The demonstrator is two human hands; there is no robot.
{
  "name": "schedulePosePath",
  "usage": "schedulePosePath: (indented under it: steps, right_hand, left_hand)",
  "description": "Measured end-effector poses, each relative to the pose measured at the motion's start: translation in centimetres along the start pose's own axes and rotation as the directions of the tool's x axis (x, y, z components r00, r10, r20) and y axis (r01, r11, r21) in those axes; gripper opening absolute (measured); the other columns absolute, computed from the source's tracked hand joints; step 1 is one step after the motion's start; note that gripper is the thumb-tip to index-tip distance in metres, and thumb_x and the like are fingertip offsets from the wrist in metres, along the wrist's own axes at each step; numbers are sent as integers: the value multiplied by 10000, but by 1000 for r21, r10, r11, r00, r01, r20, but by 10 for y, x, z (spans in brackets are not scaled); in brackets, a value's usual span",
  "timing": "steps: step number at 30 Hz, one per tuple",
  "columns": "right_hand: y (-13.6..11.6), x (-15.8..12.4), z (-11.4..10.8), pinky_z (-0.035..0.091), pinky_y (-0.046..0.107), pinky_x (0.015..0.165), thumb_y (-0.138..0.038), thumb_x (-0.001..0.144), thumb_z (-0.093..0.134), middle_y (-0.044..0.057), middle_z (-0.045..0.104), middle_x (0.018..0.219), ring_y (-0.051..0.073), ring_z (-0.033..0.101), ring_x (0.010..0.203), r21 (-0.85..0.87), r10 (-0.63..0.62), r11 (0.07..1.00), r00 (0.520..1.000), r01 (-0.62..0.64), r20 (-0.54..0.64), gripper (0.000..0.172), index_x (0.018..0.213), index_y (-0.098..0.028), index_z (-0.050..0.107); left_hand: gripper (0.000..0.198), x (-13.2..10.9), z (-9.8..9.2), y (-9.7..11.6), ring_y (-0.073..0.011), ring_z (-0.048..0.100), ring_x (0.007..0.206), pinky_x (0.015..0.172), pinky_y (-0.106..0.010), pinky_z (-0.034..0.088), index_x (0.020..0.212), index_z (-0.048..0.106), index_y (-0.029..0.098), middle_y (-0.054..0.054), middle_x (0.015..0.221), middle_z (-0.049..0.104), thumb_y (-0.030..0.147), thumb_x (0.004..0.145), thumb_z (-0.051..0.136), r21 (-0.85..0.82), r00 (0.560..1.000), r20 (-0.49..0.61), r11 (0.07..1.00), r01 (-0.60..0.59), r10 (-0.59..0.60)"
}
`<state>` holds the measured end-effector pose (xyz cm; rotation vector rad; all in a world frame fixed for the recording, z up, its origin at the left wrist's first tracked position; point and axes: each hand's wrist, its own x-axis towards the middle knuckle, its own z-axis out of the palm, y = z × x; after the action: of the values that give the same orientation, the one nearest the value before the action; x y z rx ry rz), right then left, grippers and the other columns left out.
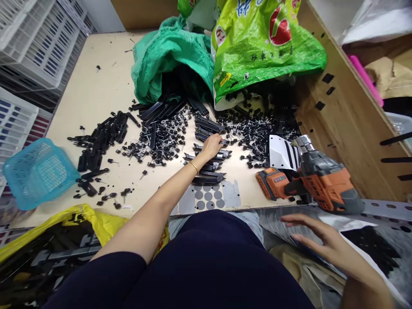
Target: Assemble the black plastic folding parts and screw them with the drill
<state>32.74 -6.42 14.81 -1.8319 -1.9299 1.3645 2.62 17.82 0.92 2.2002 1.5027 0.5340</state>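
My left hand (212, 146) reaches to the middle of the table, its fingers bent down and closed on a long black plastic part (222, 142). That part belongs to a loose column of similar parts, among them another black plastic part (209, 177) at the near end. My right hand (317, 236) hovers beyond the front edge at the right, holding nothing, thumb and fingers apart. Just above it, an orange and grey cordless power tool (328, 180) lies on its side with its battery toward the column. Black-headed screws (254, 137) lie heaped between the column and the tool.
A green sack (170, 47) and a bright green printed bag (267, 51) spill parts at the back. More black pieces (99, 137) and a blue basket (41, 171) sit left. A wooden side board (354, 98) bounds the right. A yellow bag (86, 214) hangs near front left.
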Motion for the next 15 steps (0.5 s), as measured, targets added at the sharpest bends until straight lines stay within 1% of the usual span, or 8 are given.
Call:
schedulePosePath:
  steps: [2, 4, 5, 7, 9, 10, 12, 15]
  right_hand:
    - [-27, 24, 13, 529, 429, 861, -441, 782, 618, 71, 696, 1034, 278, 653, 973, 48, -149, 988, 981, 144, 124, 254, 998, -320, 675]
    - [-52, 64, 30, 520, 391, 861, -422, 832, 559, 72, 695, 1014, 243, 649, 959, 104, -280, 958, 953, 269, 118, 256, 988, -249, 666]
    - [-61, 89, 38, 511, 383, 867, -408, 845, 538, 75, 690, 1015, 231, 643, 956, 97, -325, 943, 945, 319, 48, 264, 996, -228, 657]
    - [-75, 141, 53, 474, 402, 912, -357, 840, 525, 88, 661, 1068, 227, 612, 999, 3, -386, 919, 902, 394, -196, 275, 1043, -206, 630]
    - [-83, 189, 62, 456, 443, 922, -302, 805, 534, 132, 627, 1108, 255, 579, 1040, -80, -364, 928, 846, 363, -389, 310, 1075, -166, 605]
    - [-87, 208, 66, 455, 459, 916, -297, 779, 558, 152, 604, 1147, 270, 565, 1057, -85, -348, 934, 827, 348, -442, 368, 1116, -153, 580]
    - [-96, 235, 69, 441, 483, 934, -325, 727, 624, 180, 541, 1250, 291, 533, 1106, -68, -352, 927, 793, 369, -496, 547, 1230, -149, 501]
    - [-114, 247, 72, 413, 468, 992, -417, 696, 678, 170, 439, 1380, 290, 482, 1203, -11, -429, 868, 738, 496, -522, 766, 1354, -185, 362]
  left_hand:
    - [150, 2, -2, 0, -191, 597, 893, 849, -304, 461, 933, 673, 127, -85, 976, 636, 127, 799, 605, -7, 999, 26, 1000, -20, 20]
    - [140, 3, -6, -2, -188, 604, 880, 855, -305, 464, 903, 694, 134, -80, 959, 651, 134, 790, 612, -15, 998, 47, 999, -38, 38]
    - [131, 4, -9, -3, -188, 608, 871, 861, -308, 464, 882, 704, 138, -77, 935, 660, 140, 786, 615, -30, 998, 48, 999, -41, 43]
    - [123, 2, -19, -5, -184, 613, 850, 874, -315, 464, 850, 719, 148, -71, 883, 678, 145, 777, 620, -103, 1000, 4, 995, -13, 13]
    - [133, -4, -32, -7, -170, 616, 807, 849, -312, 479, 846, 725, 154, -60, 840, 691, 149, 774, 614, -262, 993, -86, 963, 57, -82]
    - [142, -8, -39, -7, -159, 615, 774, 814, -302, 492, 856, 724, 153, -53, 819, 694, 157, 775, 608, -374, 981, -128, 923, 88, -145]
    - [158, -18, -55, -6, -132, 605, 696, 727, -275, 509, 874, 718, 138, -40, 772, 691, 190, 777, 605, -612, 956, -153, 784, 106, -249]
    - [233, -35, -73, 2, -98, 581, 626, 673, -252, 507, 892, 708, 106, -32, 733, 680, 283, 747, 664, -856, 957, -81, 512, 77, -280]
